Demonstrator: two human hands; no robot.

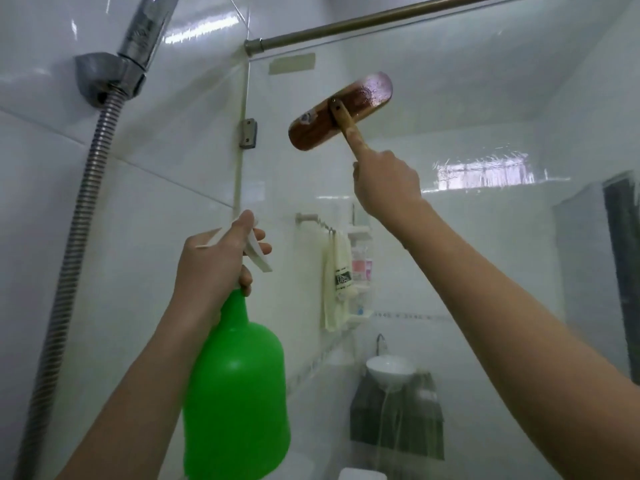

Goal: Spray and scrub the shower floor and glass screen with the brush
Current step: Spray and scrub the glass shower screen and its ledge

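Grip first: right hand (386,181), raised high, is curled tight round the pale wooden handle of a long brown scrubbing brush (341,110). The brush's oblong head lies tilted against the upper part of the clear glass shower screen (485,98), just below a metal rail (381,20). Left hand (214,261) is wrapped round the neck of a bright green plastic spray bottle (239,393), 2 fingers curled over its white trigger (258,254). A ribbed metal shower hose (79,237) hangs at left. A cream towel (337,282) and a white basin (389,370) show through the screen. Risks: a wet handle could slip from the raised grip and drop the brush, and a hard push could strain the glass at its bracket (248,133). Shower floor is out of view.
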